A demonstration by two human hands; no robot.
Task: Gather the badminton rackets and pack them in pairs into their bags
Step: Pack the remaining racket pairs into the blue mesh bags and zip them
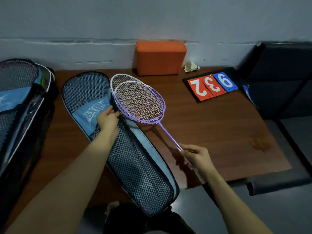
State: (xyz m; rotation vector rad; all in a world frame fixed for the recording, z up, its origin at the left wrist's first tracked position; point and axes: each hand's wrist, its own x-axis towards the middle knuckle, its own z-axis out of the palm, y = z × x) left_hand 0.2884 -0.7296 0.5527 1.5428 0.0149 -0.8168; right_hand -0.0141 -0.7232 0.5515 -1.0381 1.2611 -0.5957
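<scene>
The right hand [196, 157] is nearest the camera, low and to the right over the worktop [211, 132]. Its fingers [190, 147] are curled round the grip end of the two purple rackets [140, 103], held together as a pair. From this hand the long axis of the rackets runs up and to the left, away from the body, with the shafts just beyond the fingertips and the two stacked heads at the far end.

The mesh bag [135, 166] lies open on the worktop, its length on much the same diagonal, just left of the rackets. The left hand [108, 118] rests further out on the bag; its fingers pinch the edge of the bag's blue panel at the opening, touching or very near the lower rim of the racket heads.

Judgement: the heads lie beside the opening, partly over the bag's right edge, not yet inside. The coming move calls for carrying the pair leftward while the left hand holds the flap apart.

A second bag [22, 102], at the far left, already shows a racket head within.
</scene>
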